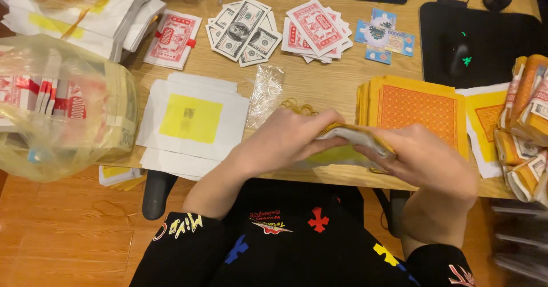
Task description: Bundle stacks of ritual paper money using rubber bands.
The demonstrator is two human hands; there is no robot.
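Observation:
My left hand (pixel 288 138) and my right hand (pixel 425 161) both grip a thick folded bundle of yellow and white paper sheets (pixel 351 135) near the wooden table's front edge (pixel 319 175). The bundle lies between the two hands, a little above the tabletop. A few yellow rubber bands (pixel 297 105) lie just beyond my left hand. A stack of orange patterned sheets (pixel 414 111) lies just beyond my right hand.
White sheets with a yellow square (pixel 191 118) lie to the left. A plastic bag of banded paper notes (pixel 63 113) sits far left. Paper bills (pixel 242 30), red notes (pixel 317 30) and blue slips (pixel 383 38) lie farther back. Rolled bundles (pixel 528 127) pile at the right, beside a mouse (pixel 461 55).

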